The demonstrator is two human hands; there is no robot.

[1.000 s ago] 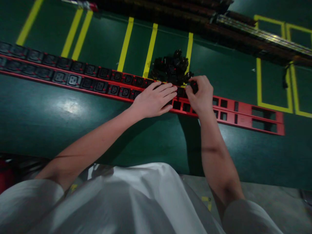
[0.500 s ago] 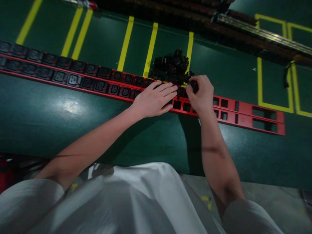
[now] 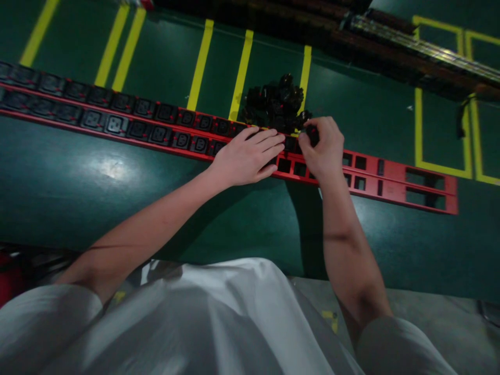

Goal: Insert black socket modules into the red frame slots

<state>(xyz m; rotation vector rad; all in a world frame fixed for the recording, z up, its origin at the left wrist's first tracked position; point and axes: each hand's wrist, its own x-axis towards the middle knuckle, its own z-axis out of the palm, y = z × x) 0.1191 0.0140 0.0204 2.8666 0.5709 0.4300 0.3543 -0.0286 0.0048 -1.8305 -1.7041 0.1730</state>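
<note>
Two long red metal strips (image 3: 394, 182) lie side by side across the bench, with black power sockets (image 3: 182, 139) fitted in the cutouts of their left part. Bare square cutouts show toward the right end. My left hand (image 3: 250, 156) lies flat across both strips, fingers stretched out over the sockets. Just right of it, my right hand (image 3: 324, 148) pinches a black socket (image 3: 312, 134) between thumb and fingers, over the far strip. A heap of loose black sockets (image 3: 277, 101) sits behind the strips, close to both hands.
The green bench top (image 3: 371, 109) carries yellow tape lines (image 3: 199, 67). Dark long rails (image 3: 273, 15) run along the back. At the back right, a small black item (image 3: 461, 120) lies by a taped frame.
The view has shifted very slightly. Both hands stay in nearly the same place on the strips, the right one still pinching the socket.
</note>
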